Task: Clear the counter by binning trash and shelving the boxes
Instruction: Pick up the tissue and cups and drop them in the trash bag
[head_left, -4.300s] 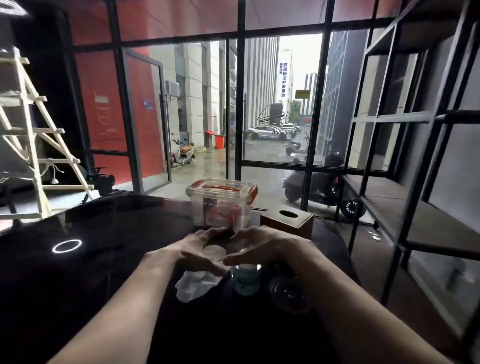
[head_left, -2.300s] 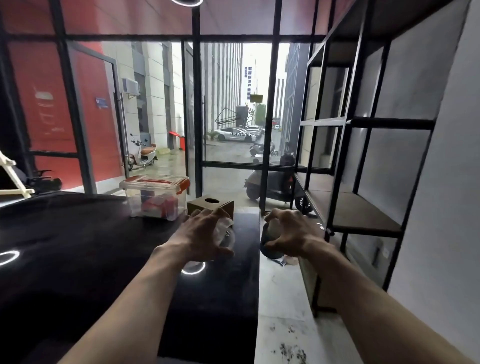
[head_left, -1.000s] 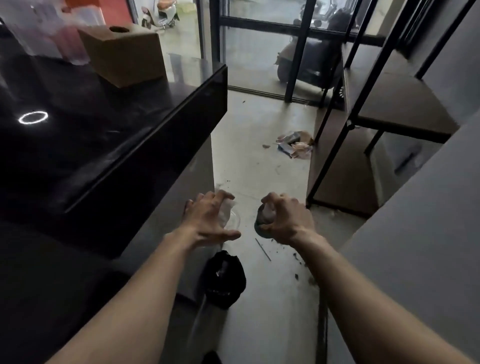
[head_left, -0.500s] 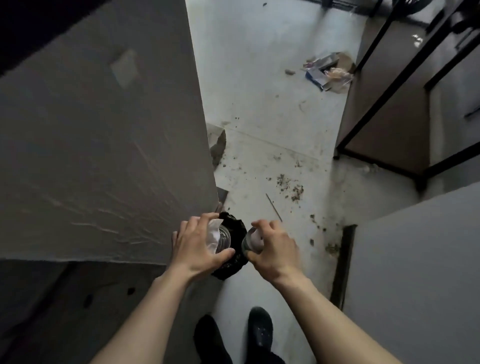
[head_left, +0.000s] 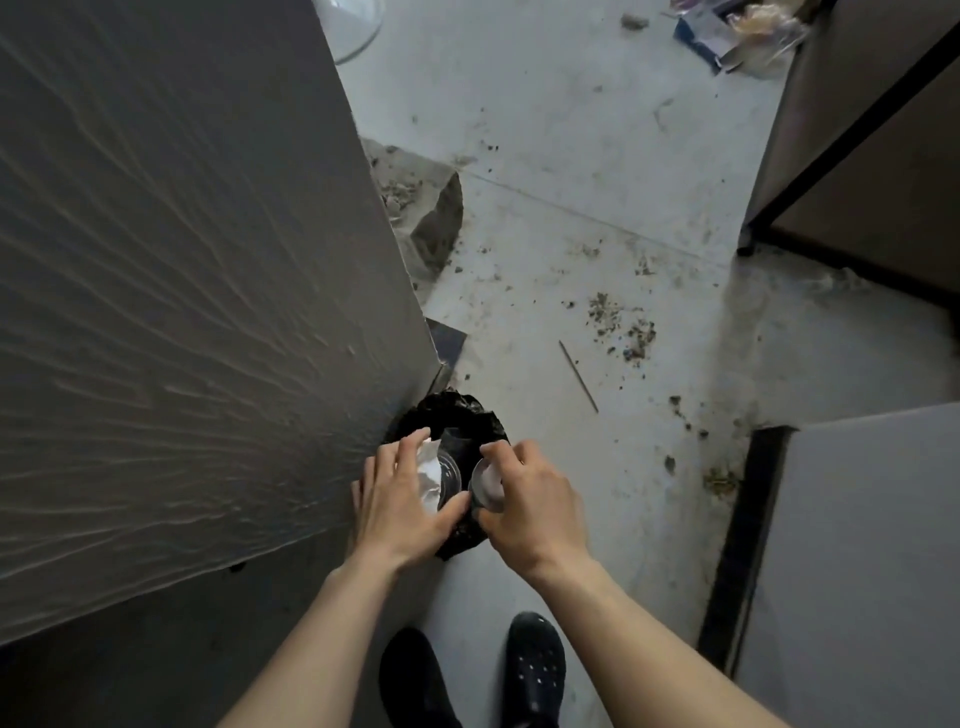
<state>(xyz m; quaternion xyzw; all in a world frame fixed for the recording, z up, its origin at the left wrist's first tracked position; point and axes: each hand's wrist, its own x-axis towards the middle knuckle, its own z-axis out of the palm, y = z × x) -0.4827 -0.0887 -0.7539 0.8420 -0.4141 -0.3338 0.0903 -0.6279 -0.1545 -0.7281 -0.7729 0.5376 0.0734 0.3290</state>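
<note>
1. The left hand (head_left: 402, 499) clasps a clear plastic cup (head_left: 448, 475) with crumpled tissue (head_left: 427, 470); the right hand (head_left: 524, 501) grips what looks like a small bottle (head_left: 487, 483).
2. Both hover over the black bin bag (head_left: 457, 415) on the floor.
3. Light, thin, crushable trash: a hold around the sides suits it.

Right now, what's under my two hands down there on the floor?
A black bin bag sits beneath the left hand and right hand, mouth open. The hands, the clear cup and small bottle they hold cover most of it, so its contents can't be seen.
</note>
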